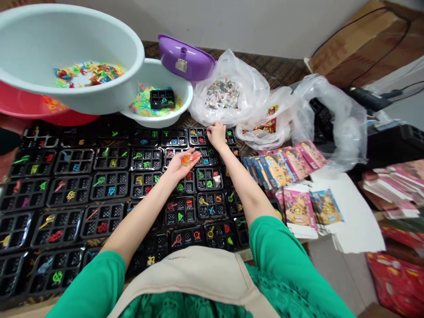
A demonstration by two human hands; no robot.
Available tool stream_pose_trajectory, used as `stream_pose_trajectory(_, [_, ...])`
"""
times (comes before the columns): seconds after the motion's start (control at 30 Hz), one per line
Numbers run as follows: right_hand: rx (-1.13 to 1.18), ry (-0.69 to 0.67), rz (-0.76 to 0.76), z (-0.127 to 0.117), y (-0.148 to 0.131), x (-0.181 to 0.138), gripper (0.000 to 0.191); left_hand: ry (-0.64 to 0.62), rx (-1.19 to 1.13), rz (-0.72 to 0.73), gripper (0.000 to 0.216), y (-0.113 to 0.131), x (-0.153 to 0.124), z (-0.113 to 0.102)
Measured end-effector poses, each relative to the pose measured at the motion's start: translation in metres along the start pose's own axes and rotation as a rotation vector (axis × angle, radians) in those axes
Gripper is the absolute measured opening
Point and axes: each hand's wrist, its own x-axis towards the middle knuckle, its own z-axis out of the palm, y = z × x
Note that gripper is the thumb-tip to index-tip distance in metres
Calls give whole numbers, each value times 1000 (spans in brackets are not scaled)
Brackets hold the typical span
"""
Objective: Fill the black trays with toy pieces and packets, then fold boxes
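Observation:
Palm up, my left hand (181, 165) cups a few small orange and green plastic toys (189, 159) above the middle of the tray rows. My right hand (217, 135) reaches to the back row, its fingertips down at the right edge of a black compartment tray (198, 136); what those fingers hold, if anything, is too small to make out. Rows of such black trays cover the table, many with small coloured plastic toys in some compartments. A tray near the front (180, 210) has red, orange and green pieces.
Pale basins (139, 48) of coloured toys stand at the back left, beside a purple basin (185, 57). Clear plastic bags (255, 84) of small packets lie behind my right hand. Printed boxes (278, 170) are stacked at the right. A co-worker's arm (9, 141) shows at the left edge.

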Motion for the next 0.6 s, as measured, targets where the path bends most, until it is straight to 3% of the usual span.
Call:
stream_pose_trajectory(0.1, [46, 50, -76, -3, -15, -12, 23, -12, -36, 37, 38, 13, -2, -9])
stream_pose_trajectory(0.17, [203, 78, -154, -8, -34, -30, 24, -15, -52, 72, 34, 23, -2, -14])
stream_pose_trajectory(0.3, [567, -131, -317, -14, -73, -62, 20, -24, -87, 114, 32, 35, 0, -15])
stream_pose_trajectory(0.37, [639, -159, -350, -14, -86, -67, 16, -22, -93, 137, 33, 41, 1, -12])
stream_pose_trajectory(0.5, [684, -64, -329, -10, -98, -54, 13, -45, -76, 163, 32, 60, 1, -7])
stream_pose_trajectory(0.6, [688, 34, -204, 1, -99, -35, 19, -24, -62, 196, 32, 76, -1, -10])
